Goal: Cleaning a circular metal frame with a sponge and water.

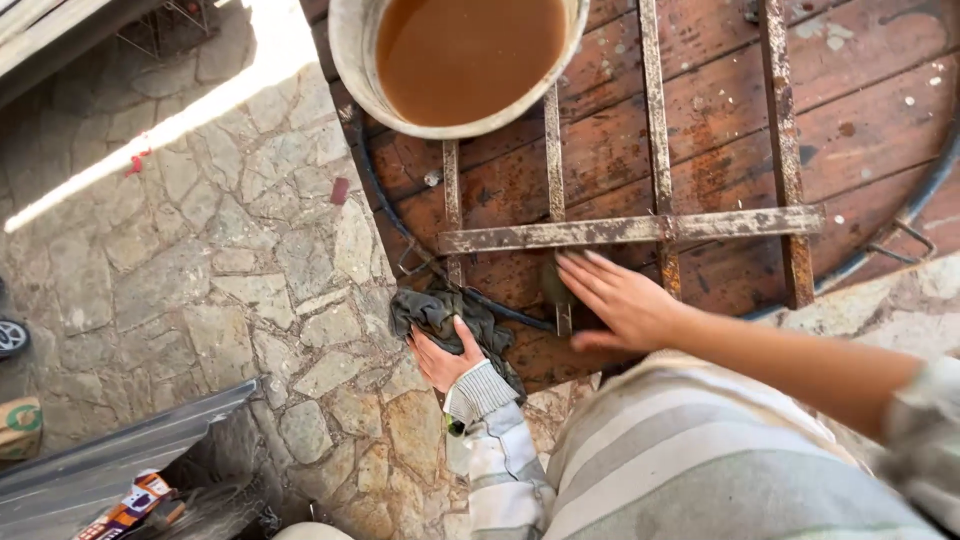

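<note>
Your left hand clutches a dark grey rag, crumpled and damp-looking, at the edge of the round wooden surface. Your right hand lies flat, fingers spread, on the rusty metal grille lying across those reddish planks.

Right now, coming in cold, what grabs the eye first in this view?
The pale bucket of muddy brown water at top centre, sitting on a round wet wooden tabletop with a rusty metal frame lying across it. Below, the left hand presses a dark rag at the table's edge; the right hand lies flat on the wood.
</note>
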